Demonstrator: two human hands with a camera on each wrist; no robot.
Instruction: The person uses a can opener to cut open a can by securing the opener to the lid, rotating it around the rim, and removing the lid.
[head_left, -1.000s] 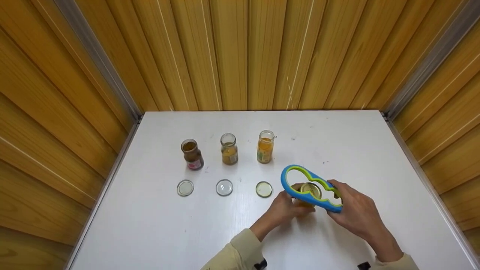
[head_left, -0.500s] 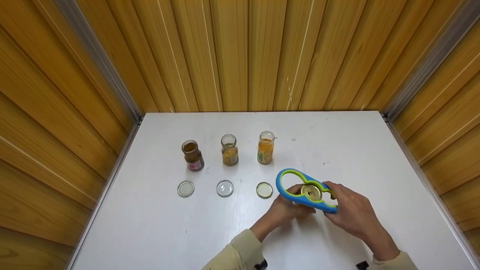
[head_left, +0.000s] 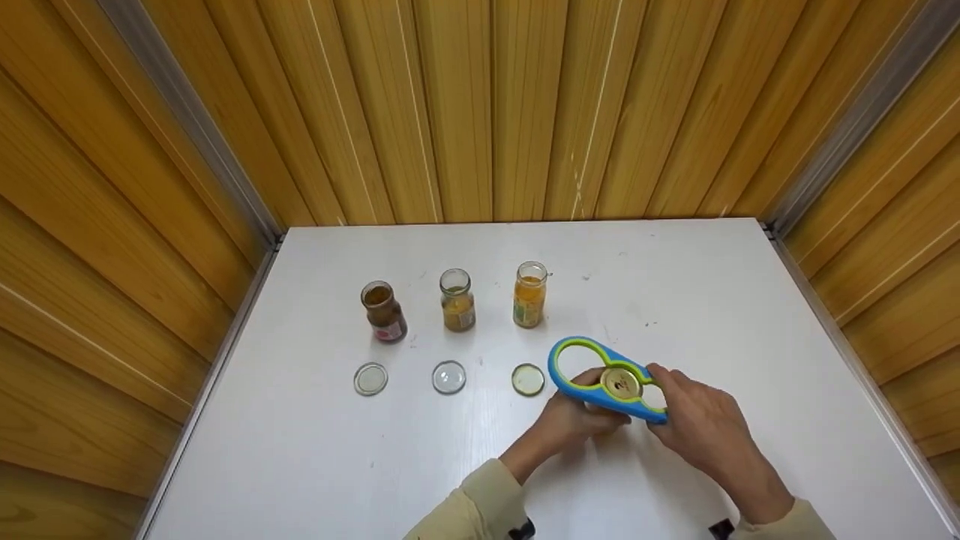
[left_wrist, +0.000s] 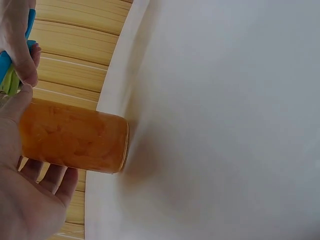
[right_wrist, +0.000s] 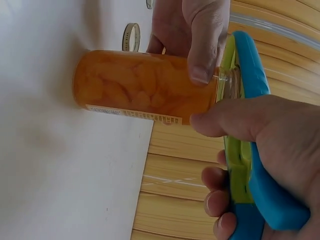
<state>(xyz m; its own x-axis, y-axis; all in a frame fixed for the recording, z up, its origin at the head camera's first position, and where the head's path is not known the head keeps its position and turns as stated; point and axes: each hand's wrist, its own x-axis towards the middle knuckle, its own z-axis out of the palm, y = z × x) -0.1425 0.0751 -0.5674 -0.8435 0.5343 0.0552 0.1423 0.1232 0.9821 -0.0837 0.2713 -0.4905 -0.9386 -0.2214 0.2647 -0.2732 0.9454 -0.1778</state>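
A glass jar of orange fruit pieces (right_wrist: 140, 85) is gripped by my left hand (head_left: 574, 420), thumb on one side and fingers on the other. Its gold lid (head_left: 622, 382) faces up in the head view. Around that lid sits a blue and green jar opener (head_left: 574, 341), the lid lying in its middle opening. My right hand (head_left: 705, 427) grips the opener's handle end, with fingers curled round it in the right wrist view. The right thumb reaches to the jar near its neck. Most of the jar's body is hidden under the hands in the head view.
Behind stand three lidless jars: a dark brown one (head_left: 387, 315), one with yellowish contents (head_left: 458, 304) and one with orange contents (head_left: 529, 296). Three lids lie before them: left lid (head_left: 370, 379), middle lid (head_left: 449, 377), right lid (head_left: 528, 379). Wood-patterned walls (head_left: 495, 112) enclose the white table (head_left: 300, 465).
The jar opener has shifted slightly left and lowered around the lid, with my right hand moving along. My left hand has stayed on the jar.
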